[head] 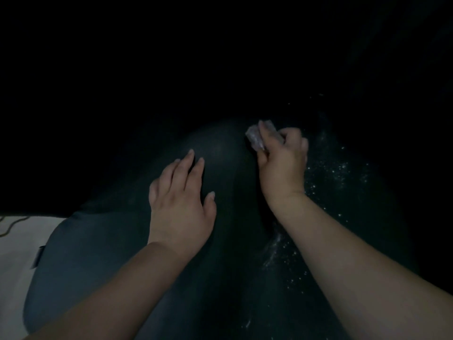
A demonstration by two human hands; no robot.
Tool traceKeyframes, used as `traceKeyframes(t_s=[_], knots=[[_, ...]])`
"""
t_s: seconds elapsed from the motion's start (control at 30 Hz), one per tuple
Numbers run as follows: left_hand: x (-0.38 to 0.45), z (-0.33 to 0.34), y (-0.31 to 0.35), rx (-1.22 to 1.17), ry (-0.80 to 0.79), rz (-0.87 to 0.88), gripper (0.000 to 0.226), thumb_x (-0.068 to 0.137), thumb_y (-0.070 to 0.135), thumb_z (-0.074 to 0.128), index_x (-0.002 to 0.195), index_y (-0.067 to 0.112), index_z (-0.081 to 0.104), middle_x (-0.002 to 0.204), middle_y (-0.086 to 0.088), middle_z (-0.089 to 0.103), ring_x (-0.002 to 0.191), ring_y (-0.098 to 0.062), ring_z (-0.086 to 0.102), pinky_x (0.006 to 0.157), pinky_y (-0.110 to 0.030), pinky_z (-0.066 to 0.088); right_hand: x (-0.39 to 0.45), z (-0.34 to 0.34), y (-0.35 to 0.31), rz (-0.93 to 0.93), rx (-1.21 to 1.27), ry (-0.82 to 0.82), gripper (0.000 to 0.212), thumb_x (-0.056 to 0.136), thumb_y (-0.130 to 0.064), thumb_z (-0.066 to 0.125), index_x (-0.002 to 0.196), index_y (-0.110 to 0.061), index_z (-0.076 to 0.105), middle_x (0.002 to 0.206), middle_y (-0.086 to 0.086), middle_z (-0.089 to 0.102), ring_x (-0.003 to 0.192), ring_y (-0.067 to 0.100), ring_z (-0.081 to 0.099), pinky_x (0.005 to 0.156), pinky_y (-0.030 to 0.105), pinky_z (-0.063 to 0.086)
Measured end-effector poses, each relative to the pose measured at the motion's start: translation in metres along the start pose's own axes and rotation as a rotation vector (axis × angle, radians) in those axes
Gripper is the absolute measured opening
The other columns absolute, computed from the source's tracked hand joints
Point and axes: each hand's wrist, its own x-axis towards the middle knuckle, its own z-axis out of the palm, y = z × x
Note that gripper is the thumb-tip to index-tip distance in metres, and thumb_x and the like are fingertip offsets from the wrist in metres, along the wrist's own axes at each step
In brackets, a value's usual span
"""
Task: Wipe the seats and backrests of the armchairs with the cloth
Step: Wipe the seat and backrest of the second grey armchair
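Observation:
A dark armchair seat cushion (103,253) fills the lower middle of the dim head view; its backrest is lost in the blackness above. My right hand (282,165) grips a small greyish folded cloth (257,137) and holds it against the dark surface at centre right. My left hand (179,200) rests flat on the cushion with straight, spread fingers, to the left of the cloth. White specks (343,173) lie scattered over the dark surface to the right of my right hand and along my right forearm.
A pale floor or surface (14,253) shows at the lower left beside the cushion's edge, with a thin cord (9,227) on it. The upper half of the view is too dark to make out.

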Motion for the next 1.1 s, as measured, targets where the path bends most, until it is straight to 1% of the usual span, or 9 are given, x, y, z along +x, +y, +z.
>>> traceKeyframes(t_s=[0.13,0.27,0.43,0.53,0.63,0.77,0.93,1.03,1.1], knots=[[0.001,-0.002,0.006,0.012,-0.027,0.010,0.060,0.087,0.031,0.061,0.142,0.011,0.044,0.153,-0.004,0.034,0.137,-0.024,0.028,0.109,-0.046,0.025,-0.046,-0.010,0.000,-0.081,-0.033,-0.083,0.050,0.083,-0.012,0.059,0.131,-0.027,0.055,0.119,0.018,0.050,0.107,0.035,0.042,0.089,0.049,0.041],[0.005,-0.004,0.019,-0.003,-0.054,0.026,0.060,0.090,0.033,0.055,0.144,0.014,0.040,0.155,0.000,0.029,0.139,-0.019,0.021,0.112,-0.042,0.019,-0.064,-0.020,0.005,-0.289,0.021,-0.193,0.066,0.073,0.001,0.074,0.133,-0.020,0.055,0.109,0.015,0.054,0.097,0.032,0.051,0.081,0.046,0.049],[0.012,-0.004,0.032,-0.003,-0.099,0.037,0.060,0.094,0.039,0.046,0.149,0.020,0.031,0.158,0.005,0.019,0.141,-0.014,0.011,0.115,-0.038,0.013,-0.013,-0.047,0.008,-0.018,0.435,-0.014,0.048,0.087,-0.013,0.065,0.130,-0.030,0.051,0.104,-0.008,0.043,0.095,-0.011,0.048,0.087,0.000,0.034],[0.020,-0.003,0.039,-0.017,-0.113,0.048,0.059,0.095,0.040,0.043,0.149,0.020,0.031,0.158,0.005,0.018,0.141,-0.013,0.011,0.115,-0.038,0.013,0.023,-0.070,0.033,0.211,0.382,0.147,0.044,0.091,-0.025,0.062,0.133,-0.031,0.052,0.107,-0.001,0.045,0.084,-0.005,0.049,0.077,-0.007,0.031],[0.028,-0.001,0.042,-0.032,-0.110,0.049,0.058,0.094,0.038,0.046,0.148,0.019,0.034,0.157,0.004,0.022,0.140,-0.014,0.014,0.115,-0.039,0.013,0.047,-0.082,0.060,0.247,0.193,0.159,0.053,0.088,-0.037,0.064,0.137,-0.025,0.050,0.117,0.005,0.045,0.097,0.007,0.049,0.088,0.007,0.034],[0.038,0.002,0.041,-0.040,-0.082,0.054,0.055,0.092,0.033,0.054,0.143,0.015,0.043,0.154,0.000,0.032,0.138,-0.018,0.023,0.113,-0.043,0.019,0.060,-0.075,0.084,0.294,0.081,0.087,0.053,0.092,-0.025,0.061,0.142,-0.020,0.043,0.133,0.017,0.040,0.121,0.028,0.047,0.107,0.031,0.038],[0.046,0.004,0.040,-0.015,-0.061,0.073,0.056,0.089,0.032,0.057,0.141,0.014,0.046,0.152,-0.002,0.036,0.136,-0.020,0.027,0.111,-0.044,0.022,0.070,-0.064,0.094,0.350,0.176,0.163,0.045,0.093,-0.019,0.059,0.137,-0.014,0.048,0.130,0.014,0.045,0.121,0.027,0.048,0.099,0.014,0.038],[0.052,0.005,0.044,0.024,-0.078,0.087,0.059,0.091,0.038,0.051,0.145,0.016,0.039,0.156,-0.001,0.028,0.141,-0.020,0.021,0.114,-0.041,0.016,0.094,-0.063,0.102,0.346,0.038,0.198,0.037,0.091,-0.024,0.061,0.127,-0.014,0.059,0.124,0.016,0.057,0.116,0.028,0.053,0.099,0.026,0.041],[0.059,0.007,0.048,0.048,-0.080,0.088,0.062,0.093,0.041,0.047,0.148,0.017,0.034,0.158,0.001,0.023,0.142,-0.019,0.017,0.114,-0.040,0.014,0.114,-0.060,0.104,0.402,0.062,0.230,0.026,0.090,-0.029,0.063,0.112,-0.014,0.066,0.111,0.011,0.066,0.106,0.025,0.059,0.086,0.024,0.045]])
